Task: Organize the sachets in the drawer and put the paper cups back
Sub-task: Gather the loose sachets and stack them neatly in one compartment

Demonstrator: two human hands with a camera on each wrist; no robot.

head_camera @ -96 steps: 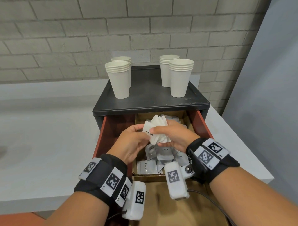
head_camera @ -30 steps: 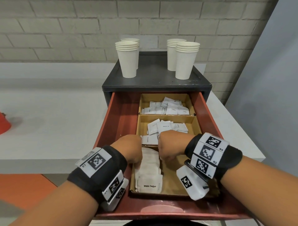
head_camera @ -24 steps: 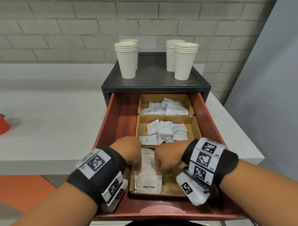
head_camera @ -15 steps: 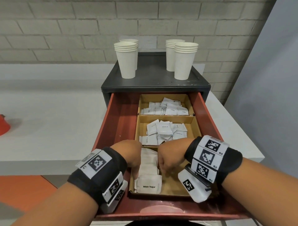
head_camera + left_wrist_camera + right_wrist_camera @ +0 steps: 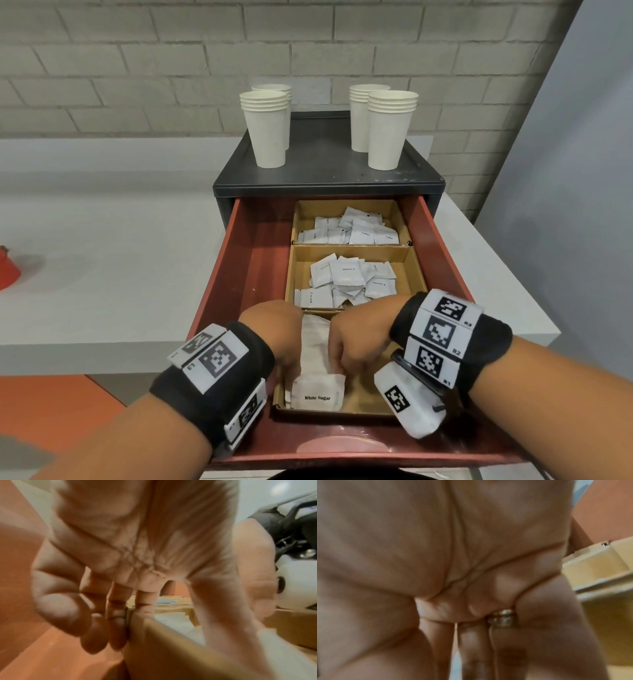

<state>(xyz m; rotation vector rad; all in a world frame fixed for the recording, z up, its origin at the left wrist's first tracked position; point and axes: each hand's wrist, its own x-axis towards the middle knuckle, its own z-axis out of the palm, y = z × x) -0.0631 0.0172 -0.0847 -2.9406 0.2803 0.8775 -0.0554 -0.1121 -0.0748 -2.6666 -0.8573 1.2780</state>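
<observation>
The red drawer (image 5: 253, 267) stands pulled out, with three cardboard compartments in a row. Coffee sachets (image 5: 356, 229) fill the far one and cream sachets (image 5: 346, 284) the middle one. A stack of white sugar sachets (image 5: 318, 387) lies in the near compartment (image 5: 366, 401). My left hand (image 5: 289, 370) reaches down at the stack's left side, its fingers (image 5: 109, 635) straight along the cardboard wall (image 5: 163, 649). My right hand (image 5: 337, 363) presses straight fingers (image 5: 471, 649) against the stack's right side. Paper cup stacks stand on the black cabinet top (image 5: 325, 171), at left (image 5: 267, 130) and right (image 5: 390, 130).
The cabinet sits on a white counter (image 5: 102, 257) against a brick wall. A red object (image 5: 7, 270) shows at the far left edge. A grey panel (image 5: 565, 171) rises on the right. The drawer's left strip is bare red floor.
The bundle of sachets that both hands held above the drawer now lies in the near compartment. Over the last second the hands have shifted only slightly at the stack's sides.
</observation>
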